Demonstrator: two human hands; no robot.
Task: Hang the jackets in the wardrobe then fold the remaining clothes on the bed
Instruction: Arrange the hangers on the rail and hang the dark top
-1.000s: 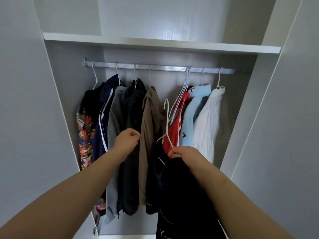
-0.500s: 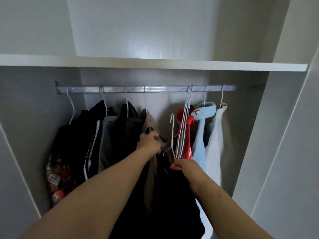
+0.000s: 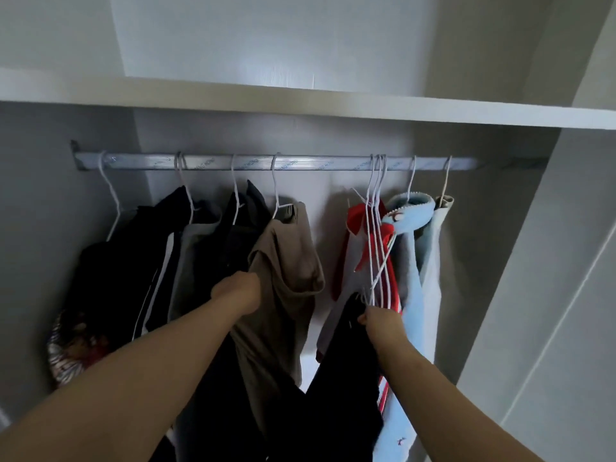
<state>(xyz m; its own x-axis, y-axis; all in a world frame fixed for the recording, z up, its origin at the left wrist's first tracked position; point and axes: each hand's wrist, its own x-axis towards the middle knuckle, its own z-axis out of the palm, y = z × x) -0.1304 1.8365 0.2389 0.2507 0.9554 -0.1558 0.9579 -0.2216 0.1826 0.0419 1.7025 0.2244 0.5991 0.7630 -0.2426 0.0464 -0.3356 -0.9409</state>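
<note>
Obs.: right hand (image 3: pixel 380 324) is pinching the black jacket (image 3: pixel 346 368) at its collar, fingers closed tight on cloth and thin white wire. The jacket is hanging limp below the fist, under the rail (image 3: pixel 310 162) and not yet hooked on. Left hand (image 3: pixel 237 291) is curling into the front fold of the brown jacket (image 3: pixel 286 261) and, as I judge it, holding it leftward, leaving bare rail between it and the bunch of empty wire hangers (image 3: pixel 376 211). I cannot tell which wire at the right fist belongs to the held jacket. Handling: the jacket is looking soft, floppy and moderately heavy, so it is likely sagging off any grip on the cloth alone. Better hold: the hanger neck just under its hook. The wire is looking springy and prone to snagging its neighbours. Writing: the rail is carrying a repeated print, seemingly ending "HONG", the rest too small. No garment labels are showing.
</note>
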